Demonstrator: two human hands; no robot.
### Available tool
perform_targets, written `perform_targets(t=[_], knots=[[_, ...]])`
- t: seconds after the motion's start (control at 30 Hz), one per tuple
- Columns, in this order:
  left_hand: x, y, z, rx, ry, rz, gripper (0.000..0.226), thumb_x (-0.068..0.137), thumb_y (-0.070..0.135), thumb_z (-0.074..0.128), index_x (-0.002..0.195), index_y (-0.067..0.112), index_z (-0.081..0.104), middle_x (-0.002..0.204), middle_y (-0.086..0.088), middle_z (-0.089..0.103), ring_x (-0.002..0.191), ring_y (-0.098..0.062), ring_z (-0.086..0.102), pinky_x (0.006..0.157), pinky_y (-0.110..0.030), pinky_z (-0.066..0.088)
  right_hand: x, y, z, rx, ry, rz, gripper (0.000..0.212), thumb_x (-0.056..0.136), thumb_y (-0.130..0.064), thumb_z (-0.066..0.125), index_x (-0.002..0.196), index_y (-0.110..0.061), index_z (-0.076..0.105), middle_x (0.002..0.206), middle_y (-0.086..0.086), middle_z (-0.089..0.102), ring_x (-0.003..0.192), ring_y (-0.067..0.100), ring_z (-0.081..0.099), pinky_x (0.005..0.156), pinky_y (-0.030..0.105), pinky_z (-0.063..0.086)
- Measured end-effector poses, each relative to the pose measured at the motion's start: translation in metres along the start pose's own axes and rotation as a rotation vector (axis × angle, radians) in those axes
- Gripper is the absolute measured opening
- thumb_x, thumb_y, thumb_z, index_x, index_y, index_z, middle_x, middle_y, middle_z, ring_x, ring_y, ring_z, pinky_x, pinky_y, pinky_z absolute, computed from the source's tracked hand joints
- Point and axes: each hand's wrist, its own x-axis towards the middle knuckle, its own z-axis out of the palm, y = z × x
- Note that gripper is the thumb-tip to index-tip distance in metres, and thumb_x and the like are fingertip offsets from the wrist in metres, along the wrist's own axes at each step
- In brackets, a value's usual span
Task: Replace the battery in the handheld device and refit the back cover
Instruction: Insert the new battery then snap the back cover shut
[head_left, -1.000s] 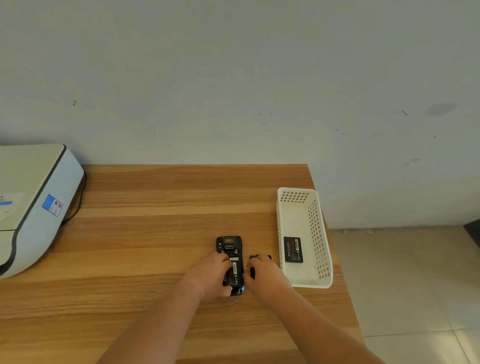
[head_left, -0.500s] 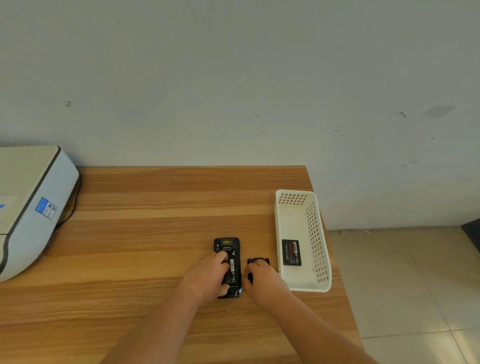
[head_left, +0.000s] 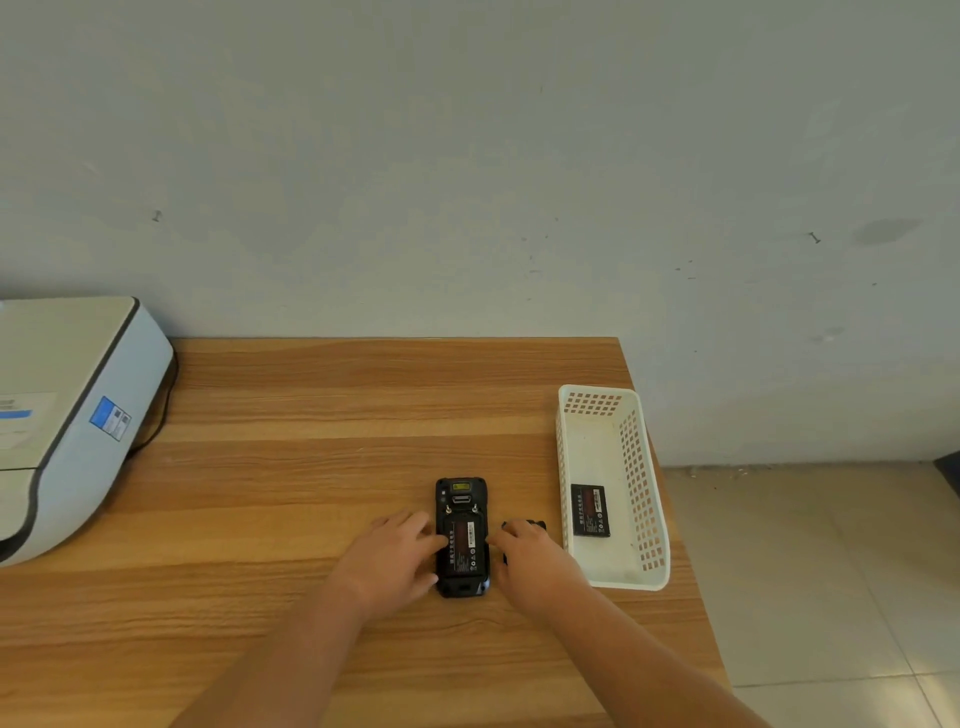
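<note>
The black handheld device (head_left: 462, 496) lies face down on the wooden table (head_left: 311, 467), its back open. A battery with a red label (head_left: 464, 540) sits in its bay. My left hand (head_left: 395, 556) grips the device's left edge, thumb at the lower corner. My right hand (head_left: 535, 561) lies just right of the device, fingers curled over the black back cover (head_left: 533, 524), which it mostly hides. A second battery (head_left: 589, 511) lies flat in the white basket (head_left: 592, 447).
The perforated basket stands at the table's right edge, close to my right hand. A white printer (head_left: 62, 415) with a black cable (head_left: 156, 431) occupies the far left. A wall runs behind the table; tiled floor (head_left: 805, 571) lies to the right.
My left fingers have slid off the top of the device to its left edge, so the battery in the bay now shows. My right hand stays on the back cover.
</note>
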Motion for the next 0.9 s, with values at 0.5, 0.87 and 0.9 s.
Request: perform_targets(t=[0.5,0.87,0.9], knots=[[-0.006,0.001,-0.003,0.078,-0.173,0.023,0.045,0.099,0.039,0.041,0.144,0.040,0.039,0.125,0.000,0.048,0.120,-0.021,0.040,0.107,-0.043,0.031,-0.007,0.000,0.009,-0.370,-0.098,-0.180,0.056,0.097,-0.025,0.045,0.150,-0.026,0.027,0.148,0.010,0.031,0.131,0.030,0.032,0.105,0.047,0.034],[0.011,0.010,0.002,0.026,-0.055,-0.101,0.060,0.097,0.053,0.040,0.151,0.029,0.031,0.143,0.002,0.038,0.133,-0.019,0.034,0.113,-0.043,0.029,0.000,-0.012,0.005,-0.224,-0.019,-0.070,0.061,0.094,-0.023,0.050,0.150,-0.029,0.024,0.144,0.006,0.032,0.128,0.027,0.034,0.104,0.043,0.039],[0.013,0.010,0.003,0.030,-0.056,-0.116,0.059,0.097,0.054,0.039,0.151,0.029,0.031,0.142,0.002,0.038,0.132,-0.019,0.034,0.113,-0.044,0.029,0.001,-0.012,0.005,-0.245,-0.027,-0.060,0.064,0.094,-0.024,0.051,0.150,-0.028,0.022,0.145,0.007,0.030,0.129,0.028,0.033,0.104,0.043,0.038]])
